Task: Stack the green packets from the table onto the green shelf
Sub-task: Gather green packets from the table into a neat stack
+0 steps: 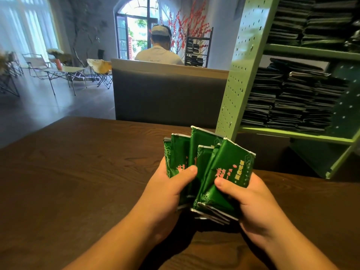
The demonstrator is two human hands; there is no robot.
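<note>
Several green packets [210, 168], fanned unevenly at lower centre of frame above the table [78, 172], are clamped by left hand [171, 190] and right hand [251, 203], thumbs pressing; loose fan may slip en route to green shelf [292, 133], right.

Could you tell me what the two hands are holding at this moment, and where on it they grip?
Both the left hand and right hand grip a fanned bundle of green packets by its lower part, thumbs pressed on the fronts.
</note>
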